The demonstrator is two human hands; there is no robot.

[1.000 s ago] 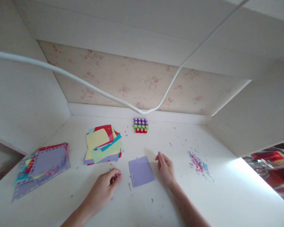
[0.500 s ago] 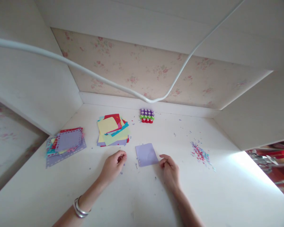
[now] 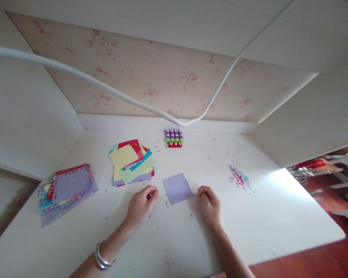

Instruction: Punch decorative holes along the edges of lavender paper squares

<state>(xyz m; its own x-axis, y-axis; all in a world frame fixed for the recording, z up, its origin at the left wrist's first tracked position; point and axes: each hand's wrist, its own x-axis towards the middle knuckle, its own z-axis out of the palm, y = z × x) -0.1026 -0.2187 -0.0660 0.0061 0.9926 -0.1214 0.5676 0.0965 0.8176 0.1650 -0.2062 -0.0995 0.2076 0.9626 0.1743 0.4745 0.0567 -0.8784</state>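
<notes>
Between my two hands a lavender square of paper [image 3: 178, 188] lies flat on the white table, a row of small punched holes along its left edge. My left hand [image 3: 143, 202] rests just left of the paper, fingers curled in and nothing visible in them. On the other side, my right hand [image 3: 210, 206] lies close to the sheet's right corner without touching it, its fingers also closed and showing nothing held. A silver bangle [image 3: 101, 258] circles my left wrist. Tiny paper bits are scattered around the sheet.
A stack of coloured paper [image 3: 130, 160] sits back left. Sheets with punched borders [image 3: 69, 187] are piled at far left. Rows of small purple, green and red pieces [image 3: 174, 138] stand near the back. Paper confetti [image 3: 239, 177] is heaped right. A white cable [image 3: 127, 101] hangs across the view.
My right hand's outstretched index finger has curled in, and the hand now sits slightly apart from the paper's corner. My view has shifted a little; the paper stays in place.
</notes>
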